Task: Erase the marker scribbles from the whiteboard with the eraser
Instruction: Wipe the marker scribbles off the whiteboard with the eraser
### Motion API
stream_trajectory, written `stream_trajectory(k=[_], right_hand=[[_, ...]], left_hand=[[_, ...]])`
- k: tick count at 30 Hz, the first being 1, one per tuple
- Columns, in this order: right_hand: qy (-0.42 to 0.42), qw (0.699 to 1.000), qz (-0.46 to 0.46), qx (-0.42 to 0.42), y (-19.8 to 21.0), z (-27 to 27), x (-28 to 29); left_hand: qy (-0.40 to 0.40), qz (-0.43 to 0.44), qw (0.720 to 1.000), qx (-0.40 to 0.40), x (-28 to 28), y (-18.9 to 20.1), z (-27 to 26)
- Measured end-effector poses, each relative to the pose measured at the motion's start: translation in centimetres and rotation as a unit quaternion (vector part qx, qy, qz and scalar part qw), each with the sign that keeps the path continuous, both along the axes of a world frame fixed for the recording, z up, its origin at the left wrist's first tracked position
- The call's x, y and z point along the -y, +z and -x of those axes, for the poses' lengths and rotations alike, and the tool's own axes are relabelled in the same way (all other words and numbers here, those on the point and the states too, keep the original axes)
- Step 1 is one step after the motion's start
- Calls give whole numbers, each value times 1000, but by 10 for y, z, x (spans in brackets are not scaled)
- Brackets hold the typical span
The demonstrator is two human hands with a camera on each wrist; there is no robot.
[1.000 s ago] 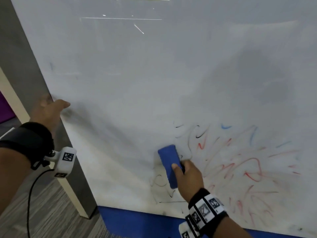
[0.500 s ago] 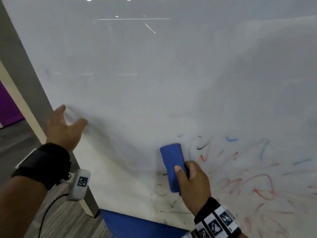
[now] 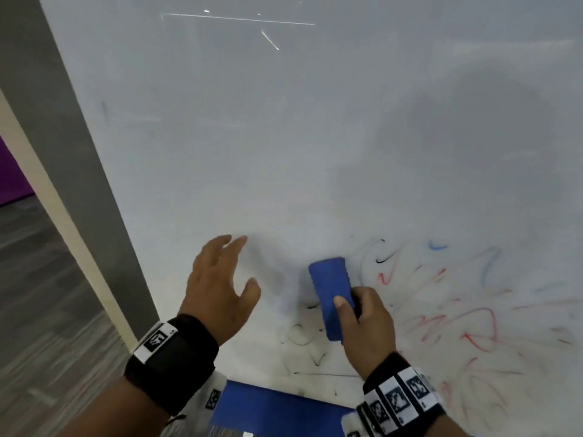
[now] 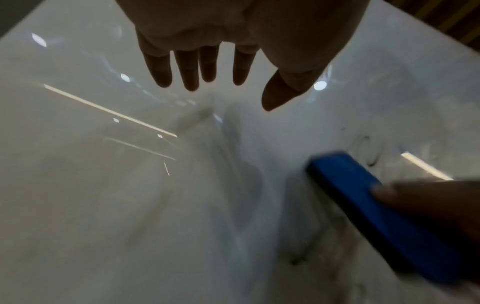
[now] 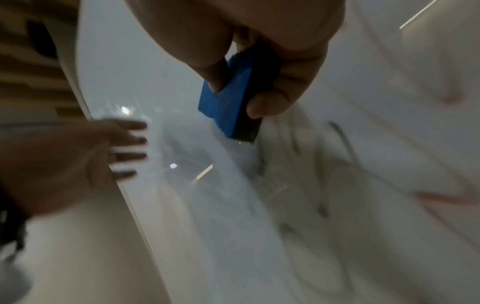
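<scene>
A large whiteboard (image 3: 315,137) fills the head view. Red, blue and black marker scribbles (image 3: 457,310) cover its lower right, with faint black loops (image 3: 299,335) lower middle. My right hand (image 3: 366,326) grips a blue eraser (image 3: 331,294), thumb on its back, flat against the board just left of the scribbles. In the right wrist view the eraser (image 5: 233,98) sits pinched between thumb and fingers. My left hand (image 3: 220,285) is open, fingers spread, close to the board left of the eraser; its straight fingers (image 4: 192,67) show in the left wrist view beside the eraser (image 4: 363,201).
The board's left edge meets a grey panel (image 3: 63,152) and a beige post (image 3: 56,209). A blue strip (image 3: 268,408) runs under the board's bottom edge. Grey wood-look flooring (image 3: 38,326) lies at the lower left.
My left hand left the board's left edge and moved right, now near the eraser. The right hand and eraser shifted only slightly while the view tilted.
</scene>
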State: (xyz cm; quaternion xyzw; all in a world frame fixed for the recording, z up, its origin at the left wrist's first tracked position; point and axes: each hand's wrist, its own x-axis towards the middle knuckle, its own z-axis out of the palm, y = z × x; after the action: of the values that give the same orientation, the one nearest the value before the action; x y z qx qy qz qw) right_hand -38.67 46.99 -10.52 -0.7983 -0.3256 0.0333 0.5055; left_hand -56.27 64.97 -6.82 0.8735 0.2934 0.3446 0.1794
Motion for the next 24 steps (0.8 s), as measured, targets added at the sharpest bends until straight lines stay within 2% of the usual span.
stream_trajectory(k=[3, 5, 7, 10, 13, 16, 18, 22, 24], right_hand=[[-47, 992, -110, 38, 49, -4, -18], [-48, 990, -131, 39, 55, 2, -29], [-46, 996, -80, 17, 33, 15, -35], [-29, 998, -17, -51, -20, 35, -33], [-28, 997, -3, -70, -29, 42, -30], [-15, 999, 30, 13, -13, 39, -19], [24, 992, 88, 89, 0, 37, -11], [83, 940, 245, 224, 28, 18, 4], [102, 902, 265, 325, 48, -1, 12]], left_hand=[[-80, 90, 993, -7, 21, -12, -4], [-109, 144, 983, -7, 32, -14, -12], [-117, 203, 972, 14, 38, -14, -23], [-130, 318, 938, 37, 47, -16, -35], [-111, 358, 926, 47, 52, -14, -43], [-57, 376, 924, 44, 48, -12, -58], [-31, 416, 905, 80, 46, -14, -70], [0, 491, 856, 160, 56, -12, -88], [-1, 484, 859, 167, 65, -8, -92]])
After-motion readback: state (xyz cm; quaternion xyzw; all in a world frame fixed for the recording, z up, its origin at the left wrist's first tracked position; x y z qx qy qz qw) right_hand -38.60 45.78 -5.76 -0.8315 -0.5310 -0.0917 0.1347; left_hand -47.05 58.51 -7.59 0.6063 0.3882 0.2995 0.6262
